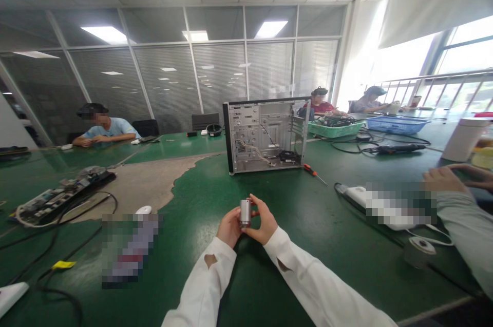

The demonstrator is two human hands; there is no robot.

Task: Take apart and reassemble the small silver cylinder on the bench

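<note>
Where the two hands meet over the green table (pixel 200 209), a small metal cylinder (pixel 245 211) is held upright, nearer the wearer than the open computer case (pixel 267 137). The right hand (pixel 265 223) pinches it, thumb low and index finger high, in a partly open curve; the left hand (pixel 230 227) grips its opposite side.

**Silver metal cylinder held upright in two hands**

The silver metal cylinder (pixel 245 211) is short and smooth-sided, with a dull shine and a narrower section at its lower end. It stands upright between the fingers of the left hand (pixel 230 227) and the right hand (pixel 265 223), over the green table (pixel 200 198), toward its near edge. Finer surface detail is too small to tell.
</note>
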